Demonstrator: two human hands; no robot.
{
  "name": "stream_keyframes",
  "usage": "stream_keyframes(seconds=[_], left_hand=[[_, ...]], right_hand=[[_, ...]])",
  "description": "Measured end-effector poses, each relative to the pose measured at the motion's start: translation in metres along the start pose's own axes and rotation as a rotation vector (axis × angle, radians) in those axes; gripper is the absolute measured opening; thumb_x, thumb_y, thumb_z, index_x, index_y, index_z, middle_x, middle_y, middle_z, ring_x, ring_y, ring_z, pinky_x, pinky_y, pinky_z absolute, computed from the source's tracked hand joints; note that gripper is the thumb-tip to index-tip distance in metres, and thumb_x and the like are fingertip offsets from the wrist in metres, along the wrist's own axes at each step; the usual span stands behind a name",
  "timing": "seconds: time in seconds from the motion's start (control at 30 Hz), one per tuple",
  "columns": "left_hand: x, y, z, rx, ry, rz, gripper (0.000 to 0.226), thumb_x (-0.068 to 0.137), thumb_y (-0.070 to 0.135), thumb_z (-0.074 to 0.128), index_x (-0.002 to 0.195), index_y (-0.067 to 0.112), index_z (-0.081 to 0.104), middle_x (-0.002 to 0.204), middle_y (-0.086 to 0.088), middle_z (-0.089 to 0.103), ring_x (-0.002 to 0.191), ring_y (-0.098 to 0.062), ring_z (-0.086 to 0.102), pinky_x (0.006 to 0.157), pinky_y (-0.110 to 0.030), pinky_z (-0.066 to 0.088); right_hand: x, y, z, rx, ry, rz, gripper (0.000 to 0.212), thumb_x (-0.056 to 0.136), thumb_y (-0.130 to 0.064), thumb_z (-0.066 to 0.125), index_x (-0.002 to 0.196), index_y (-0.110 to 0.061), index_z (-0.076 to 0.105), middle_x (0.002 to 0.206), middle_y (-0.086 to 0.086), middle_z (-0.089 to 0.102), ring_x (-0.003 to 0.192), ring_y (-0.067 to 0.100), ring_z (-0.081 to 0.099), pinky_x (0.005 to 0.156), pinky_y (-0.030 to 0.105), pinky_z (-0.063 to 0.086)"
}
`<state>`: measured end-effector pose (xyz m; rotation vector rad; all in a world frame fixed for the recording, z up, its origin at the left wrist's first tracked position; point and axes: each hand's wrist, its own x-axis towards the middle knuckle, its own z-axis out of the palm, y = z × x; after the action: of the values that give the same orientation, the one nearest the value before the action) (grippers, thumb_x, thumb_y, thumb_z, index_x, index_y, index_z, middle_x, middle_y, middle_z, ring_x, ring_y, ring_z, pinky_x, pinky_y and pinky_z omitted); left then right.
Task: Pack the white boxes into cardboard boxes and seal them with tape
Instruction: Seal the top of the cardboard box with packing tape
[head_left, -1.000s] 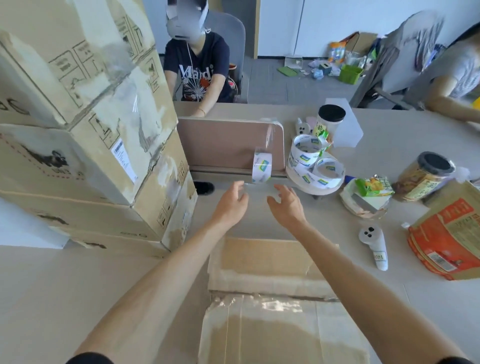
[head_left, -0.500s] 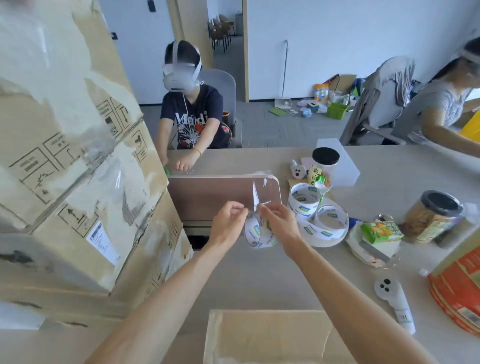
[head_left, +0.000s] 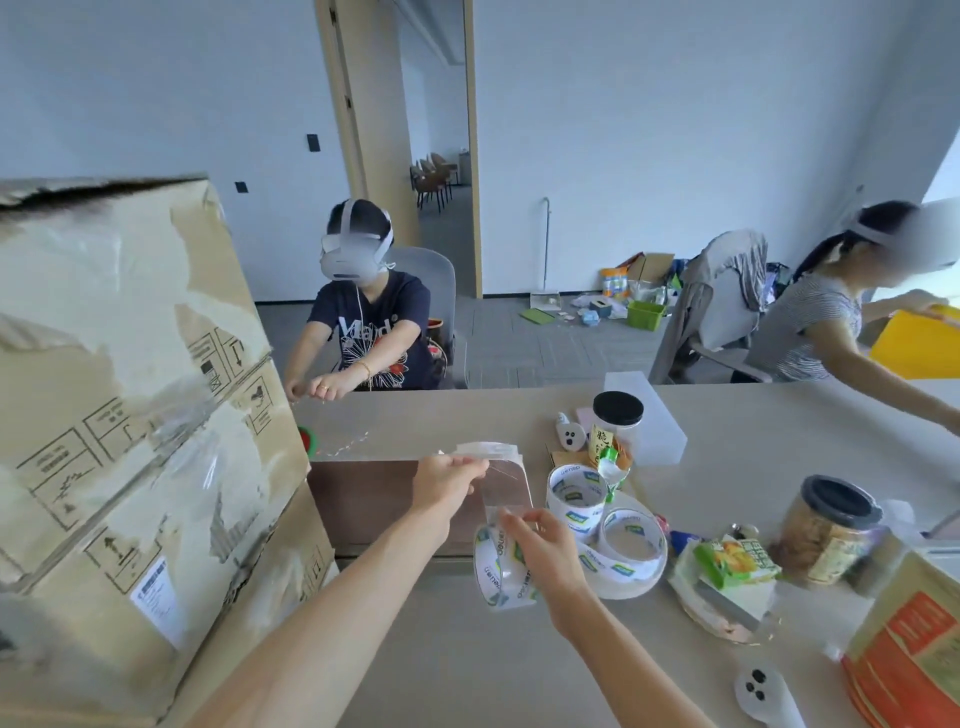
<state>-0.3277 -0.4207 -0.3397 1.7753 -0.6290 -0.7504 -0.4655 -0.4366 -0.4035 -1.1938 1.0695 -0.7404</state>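
Soft daylight is filling the room, coming mostly from the far right, where the window (head_left: 946, 171) is glowing white, and the table (head_left: 457, 649) is looking bright with only pale shadows. The wide lens is bending the door frame (head_left: 340, 130) and walls (head_left: 675, 130) toward the edges. The big cardboard box (head_left: 130, 415) on the near left is looking smeary with shiny patches, and the person (head_left: 821, 322) on the far right is blurring.

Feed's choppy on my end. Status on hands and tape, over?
Left hand pinches the pulled-out clear tape strip. Right hand grips the clear packing-tape roll with white printed core. Two spare tape rolls close on its right.
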Motion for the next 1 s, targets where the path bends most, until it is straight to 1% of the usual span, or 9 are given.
stream_keyframes(seconds=[0.1,0.2,0.33,0.43,0.57,0.73,0.83,0.9,1.0], left_hand=[[-0.004,0.017,0.01,0.056,-0.005,0.065,0.009,0.077,0.019,0.075,0.069,0.019,0.07,0.075,-0.001,0.074,0.055,-0.012,0.058,0.063,-0.022,0.048],[-0.011,0.042,0.024,0.091,-0.063,0.195,0.008,0.074,0.021,0.073,0.067,0.02,0.07,0.061,0.004,0.069,0.06,-0.011,0.061,0.07,-0.028,0.051],[-0.025,0.059,0.034,0.012,-0.12,0.265,0.005,0.08,0.016,0.069,0.079,0.016,0.064,0.073,0.005,0.064,0.07,-0.011,0.058,0.068,-0.024,0.046],[-0.037,0.046,0.031,-0.053,-0.178,0.221,0.013,0.081,0.012,0.069,0.08,0.016,0.057,0.077,0.007,0.059,0.074,-0.01,0.054,0.066,-0.024,0.038],[-0.061,0.017,0.018,-0.208,-0.189,0.049,0.019,0.079,0.011,0.074,0.08,0.02,0.057,0.081,0.007,0.061,0.071,-0.011,0.053,0.056,-0.025,0.038],[-0.119,-0.022,-0.006,-0.417,-0.182,-0.07,0.031,0.079,0.005,0.074,0.087,0.023,0.05,0.089,0.001,0.068,0.063,-0.011,0.057,0.049,-0.025,0.036],[-0.155,-0.046,-0.033,-0.483,-0.085,-0.098,0.039,0.074,0.005,0.077,0.098,0.022,0.051,0.089,-0.001,0.07,0.066,-0.012,0.058,0.052,-0.026,0.037],[-0.178,-0.063,-0.055,-0.478,-0.053,-0.114,0.032,0.078,0.01,0.076,0.101,0.021,0.056,0.087,0.002,0.068,0.067,-0.01,0.058,0.052,-0.025,0.036],[-0.213,-0.093,-0.091,-0.485,0.029,-0.168,0.01,0.086,0.02,0.07,0.091,0.023,0.061,0.087,0.003,0.07,0.067,-0.009,0.058,0.053,-0.024,0.037]], right_hand=[[-0.002,-0.009,-0.007,0.009,0.001,0.002,0.025,0.086,-0.037,0.071,0.093,-0.013,0.067,0.074,-0.003,0.064,0.067,0.013,0.057,0.065,0.025,0.043],[-0.006,-0.021,-0.017,0.041,0.037,-0.035,0.028,0.089,-0.038,0.069,0.091,-0.01,0.065,0.067,-0.004,0.055,0.064,0.016,0.05,0.063,0.026,0.041],[-0.018,-0.039,-0.032,0.127,0.079,-0.157,0.022,0.092,-0.03,0.067,0.084,-0.011,0.061,0.063,-0.009,0.055,0.062,0.008,0.05,0.061,0.019,0.039],[-0.034,-0.043,-0.046,0.095,0.076,-0.209,0.018,0.091,-0.026,0.067,0.092,-0.008,0.067,0.075,0.0,0.062,0.072,0.013,0.054,0.067,0.021,0.044],[-0.062,-0.038,-0.062,-0.108,0.048,-0.204,0.008,0.091,-0.026,0.067,0.095,-0.019,0.069,0.076,-0.001,0.067,0.07,0.012,0.06,0.063,0.021,0.047],[-0.111,-0.03,-0.066,-0.313,-0.068,-0.204,0.027,0.089,-0.029,0.068,0.114,-0.021,0.059,0.091,0.0,0.072,0.079,0.011,0.067,0.072,0.026,0.052],[-0.14,-0.019,-0.06,-0.322,-0.149,-0.207,0.031,0.088,-0.023,0.067,0.117,-0.019,0.057,0.085,-0.004,0.071,0.072,0.005,0.065,0.063,0.018,0.048],[-0.156,-0.01,-0.052,-0.375,-0.235,-0.216,0.032,0.088,-0.024,0.068,0.118,-0.021,0.056,0.077,-0.004,0.068,0.066,0.002,0.063,0.061,0.018,0.048],[-0.178,0.005,-0.031,-0.518,-0.388,-0.227,0.03,0.088,-0.029,0.068,0.115,-0.026,0.059,0.082,0.002,0.067,0.074,0.013,0.064,0.076,0.032,0.052]])
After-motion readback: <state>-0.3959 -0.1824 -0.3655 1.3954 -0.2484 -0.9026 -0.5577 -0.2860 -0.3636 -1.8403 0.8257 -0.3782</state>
